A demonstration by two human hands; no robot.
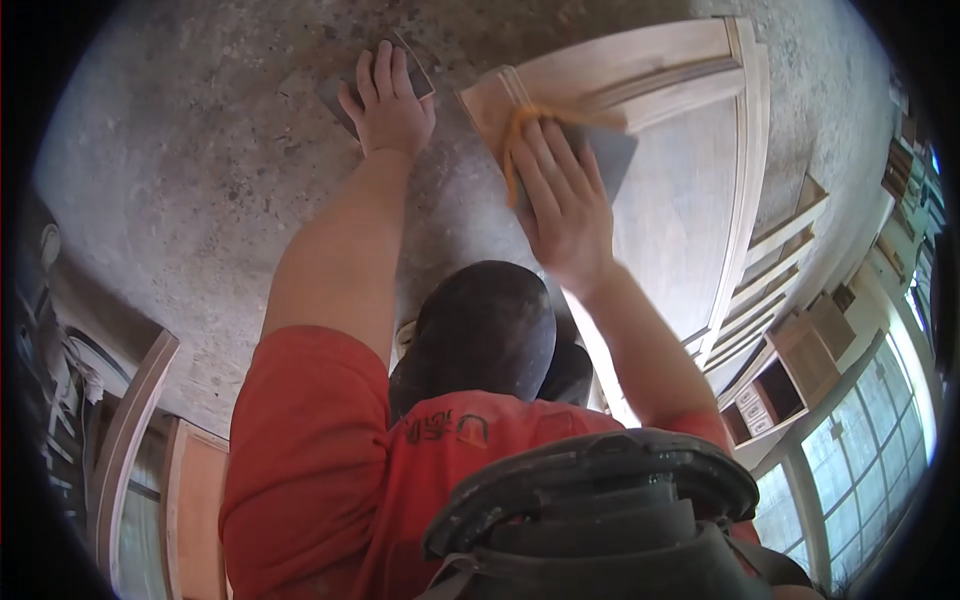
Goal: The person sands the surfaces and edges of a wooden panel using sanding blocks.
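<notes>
At the upper left, my left hand [390,112] is over a dark, thin-edged flat sheet [413,62] that looks like sandpaper, above the floor. Its fingers reach across the sheet, and the thumb is at the right edge. My right hand [565,200] presses a grey sanding sheet [610,155] near the left edge of a pale wooden panel [675,210]. An orange band [515,150] curves around the fingers of this hand. The underside of both sheets is hidden. The panel has a raised frame and an arched end.
Stained concrete floor [200,200] stretches under and around the panel. To the right lie a slatted wooden frame [775,270] and a cabinet with drawers [770,395], near a gridded window [860,470]. Wooden boards [135,440] stand at lower left. My dark-clad knee [485,330] is close below the hands.
</notes>
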